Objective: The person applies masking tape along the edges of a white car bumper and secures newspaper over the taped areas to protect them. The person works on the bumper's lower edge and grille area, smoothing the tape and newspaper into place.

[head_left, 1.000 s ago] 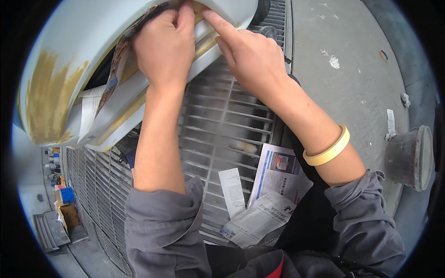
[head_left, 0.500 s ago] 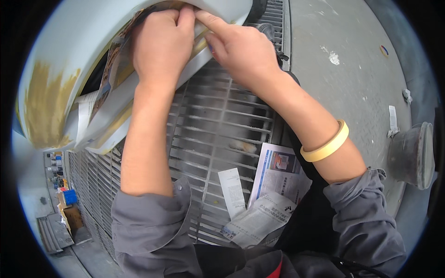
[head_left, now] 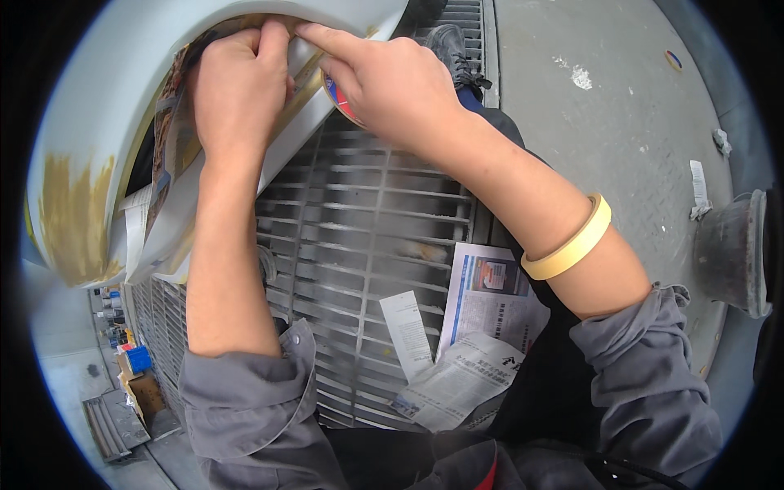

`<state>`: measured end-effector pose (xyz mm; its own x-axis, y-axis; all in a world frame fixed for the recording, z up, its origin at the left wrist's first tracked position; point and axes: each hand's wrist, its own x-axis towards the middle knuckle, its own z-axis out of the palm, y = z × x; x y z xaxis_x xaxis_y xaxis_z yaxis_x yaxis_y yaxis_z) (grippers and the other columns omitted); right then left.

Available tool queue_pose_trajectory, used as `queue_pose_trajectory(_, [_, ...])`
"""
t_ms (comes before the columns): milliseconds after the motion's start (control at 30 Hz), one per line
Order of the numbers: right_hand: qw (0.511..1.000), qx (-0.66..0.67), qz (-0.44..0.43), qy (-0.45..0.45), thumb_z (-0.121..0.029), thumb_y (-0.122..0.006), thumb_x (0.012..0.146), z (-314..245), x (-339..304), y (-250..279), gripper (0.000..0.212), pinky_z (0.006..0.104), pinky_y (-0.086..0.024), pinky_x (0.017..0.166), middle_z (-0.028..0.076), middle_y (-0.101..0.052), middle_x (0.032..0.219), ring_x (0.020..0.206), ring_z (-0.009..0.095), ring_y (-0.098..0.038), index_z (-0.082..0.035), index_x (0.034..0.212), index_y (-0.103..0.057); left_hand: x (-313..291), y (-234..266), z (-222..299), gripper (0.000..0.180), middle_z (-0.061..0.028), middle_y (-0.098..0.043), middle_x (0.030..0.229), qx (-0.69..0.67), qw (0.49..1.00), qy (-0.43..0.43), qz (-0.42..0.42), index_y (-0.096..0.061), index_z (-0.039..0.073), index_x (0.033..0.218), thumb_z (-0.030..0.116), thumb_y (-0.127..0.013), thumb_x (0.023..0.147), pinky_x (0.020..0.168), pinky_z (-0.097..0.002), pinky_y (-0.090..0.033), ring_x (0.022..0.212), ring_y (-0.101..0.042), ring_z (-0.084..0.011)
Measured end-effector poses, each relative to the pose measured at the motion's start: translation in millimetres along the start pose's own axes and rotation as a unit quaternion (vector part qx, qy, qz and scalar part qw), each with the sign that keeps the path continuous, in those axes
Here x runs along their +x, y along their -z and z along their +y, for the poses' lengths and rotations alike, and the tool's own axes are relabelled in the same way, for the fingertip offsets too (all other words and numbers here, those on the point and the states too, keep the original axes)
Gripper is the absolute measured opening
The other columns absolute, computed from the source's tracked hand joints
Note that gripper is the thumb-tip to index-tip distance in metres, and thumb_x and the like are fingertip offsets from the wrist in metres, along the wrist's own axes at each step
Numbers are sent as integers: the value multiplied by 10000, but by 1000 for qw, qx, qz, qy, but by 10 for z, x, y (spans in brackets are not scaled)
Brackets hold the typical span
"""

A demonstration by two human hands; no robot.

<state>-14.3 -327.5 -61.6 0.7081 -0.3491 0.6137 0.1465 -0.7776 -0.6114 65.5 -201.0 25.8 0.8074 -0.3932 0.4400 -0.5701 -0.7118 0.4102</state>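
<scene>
Probably pressing paper [head_left: 167, 131] against car panel [head_left: 86, 122] with curled left hand [head_left: 237, 98], hold hidden. Alongside, straightening right hand's [head_left: 400, 90] forefinger, rest gripping tape roll [head_left: 341, 104]. Seemingly needs steady pressure.

A grey bucket [head_left: 727, 255] sits right, a brown box [head_left: 148, 395] lower left.

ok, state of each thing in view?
Left hand: curled, partly hidden
Right hand: index finger extended
Coloured-core tape roll: held in right hand
Yellow tape roll: around right forearm
Body panel: patched yellow-brown
Newspaper sheets: overlapping, creased
Sleeves: pushed up
Shoe: laced
Bucket: open or closed unclear
</scene>
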Motion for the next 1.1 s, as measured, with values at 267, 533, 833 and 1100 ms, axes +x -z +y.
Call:
queue_pose_trajectory(267, [1000,-8,13,-25,-286,-651,1027,-29,61,-24,336,524,-609,678,173,-760,825,763,427,-741,-275,1352,-734,5,5,17,531,-130,-701,627,17,999,-31,-13,-786,15,799,459,-607,1028,686,-404,-567,613,-704,-286])
queue_pose_trajectory(533, [993,86,54,68,-209,-701,939,63,-25,-16,233,503,-609,703,175,-763,837,795,401,-750,-125,1146,-768,141,-160,-69,545,-132,-638,549,136,984,-106,49,-781,7,787,480,-646,1021,613,-411,-527,519,-638,-265])
queue_pose_trajectory(833, [976,41,-44,209,-127,-686,933,14,-58,297,171,415,-610,741,152,-772,885,793,364,-741,-57,1051,-788,101,-179,64,485,-201,-761,778,115,992,-14,55,-831,30,933,480,-658,984,750,-443,-578,729,-745,-381])
queue_pose_trajectory(1100, [784,7,-513,348,-178,-753,841,-1072,-1462,-415,71,401,-615,679,77,-808,894,832,267,-788,-157,865,-817,53,-95,75,487,-230,-793,992,178,984,19,13,-842,57,1037,504,-653,998,887,-488,-576,965,-753,-427])
